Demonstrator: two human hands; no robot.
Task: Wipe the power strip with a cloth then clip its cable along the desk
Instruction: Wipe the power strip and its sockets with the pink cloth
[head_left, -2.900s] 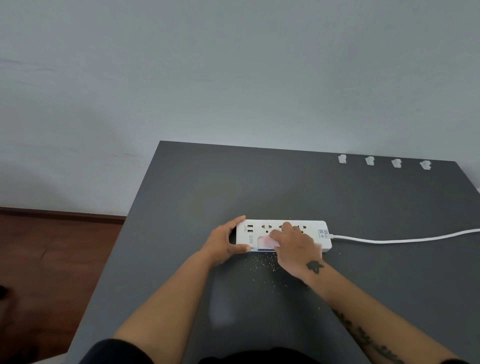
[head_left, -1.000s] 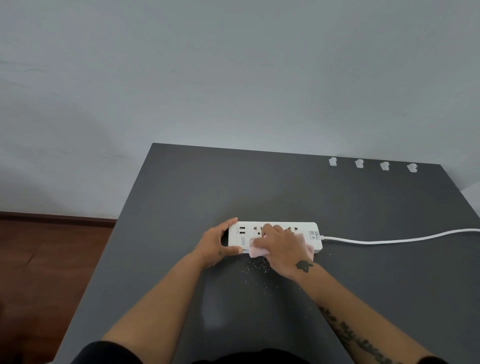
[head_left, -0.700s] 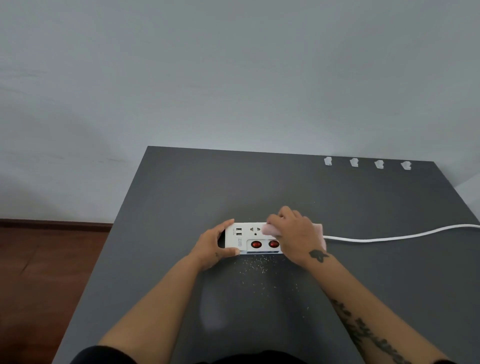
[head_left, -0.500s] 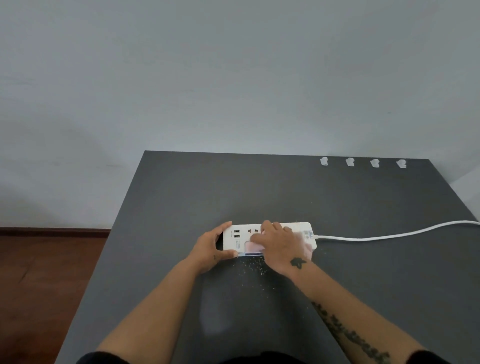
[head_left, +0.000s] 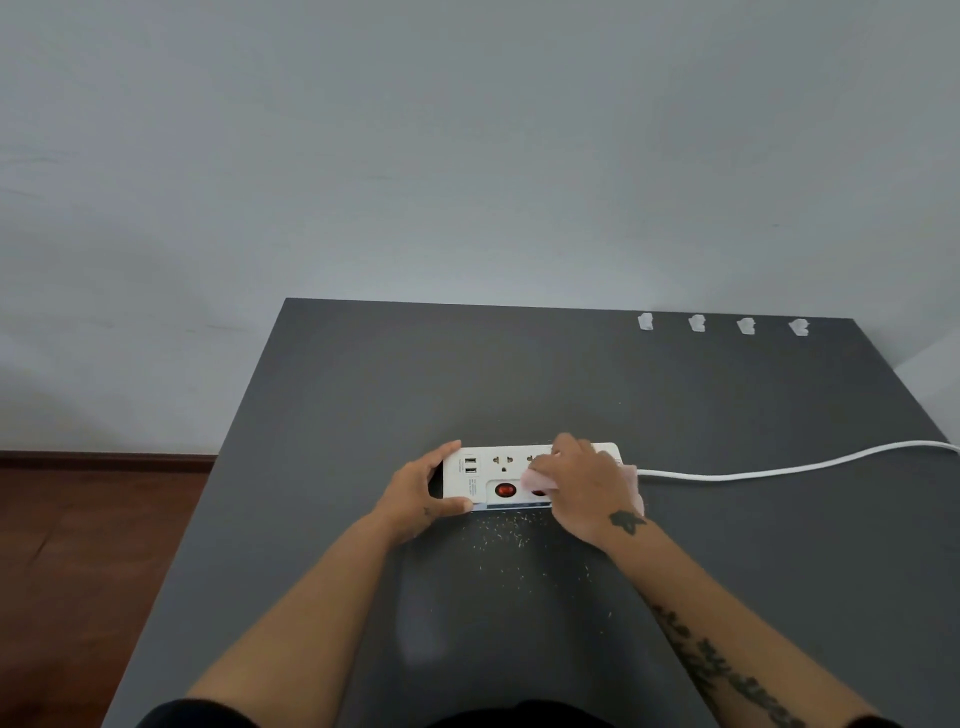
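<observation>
A white power strip (head_left: 498, 470) with USB ports and red switches lies in the middle of the dark grey desk (head_left: 363, 395). My left hand (head_left: 421, 493) grips its left end, thumb at the front edge. My right hand (head_left: 587, 493) presses a pink cloth (head_left: 540, 479) onto the right half of the strip and hides that part. The white cable (head_left: 779, 470) runs from the strip's right end to the right edge of the view. Several white cable clips (head_left: 696, 323) sit in a row along the desk's far right edge.
Fine light crumbs (head_left: 514, 540) lie scattered on the desk just in front of the strip. A pale wall rises behind the desk. Wooden floor (head_left: 78, 571) shows beyond the desk's left edge.
My right hand has slid the cloth back and forth along the strip, now to the right, uncovering one red switch. My left hand has kept its hold on the left end.
</observation>
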